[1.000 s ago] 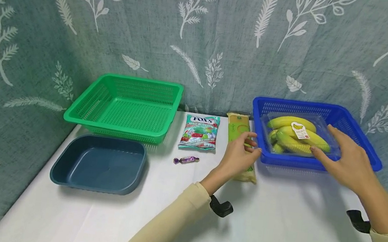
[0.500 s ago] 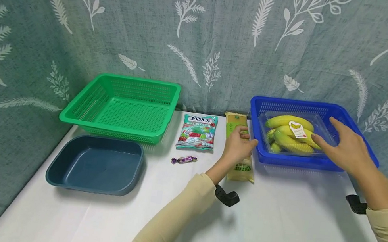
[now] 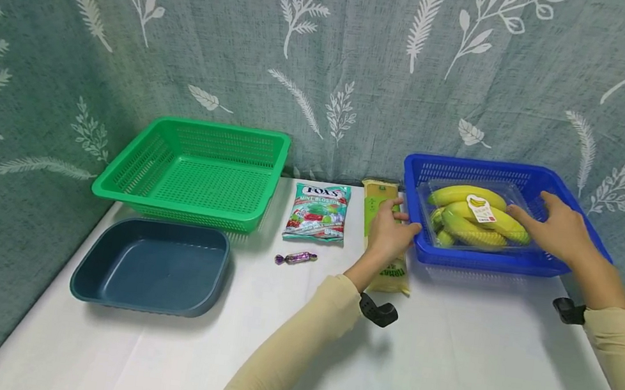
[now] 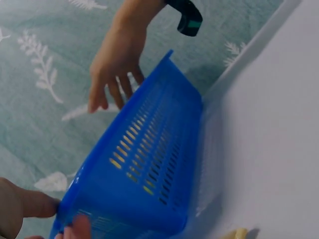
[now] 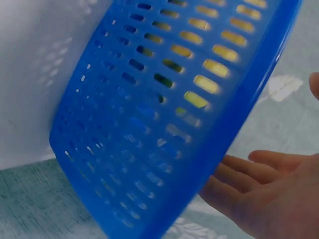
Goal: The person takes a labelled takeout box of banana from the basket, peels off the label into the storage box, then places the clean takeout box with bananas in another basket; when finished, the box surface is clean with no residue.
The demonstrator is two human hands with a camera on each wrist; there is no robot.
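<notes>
Right hand [image 3: 563, 233] farther back, fingers spread, left hand's [image 3: 390, 233] unclear, at slotted, glossy blue basket [image 3: 492, 263]

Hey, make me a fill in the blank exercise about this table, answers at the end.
The packaged fruit in the blue basket is a bunch of ____.
The teal bag carries the brand name ____.
The hand nearer the purple candy is the person's ____ one.
The colour of the basket behind the dark tray is ____.
Missing words: bananas, FOX'S, left, green.
</notes>
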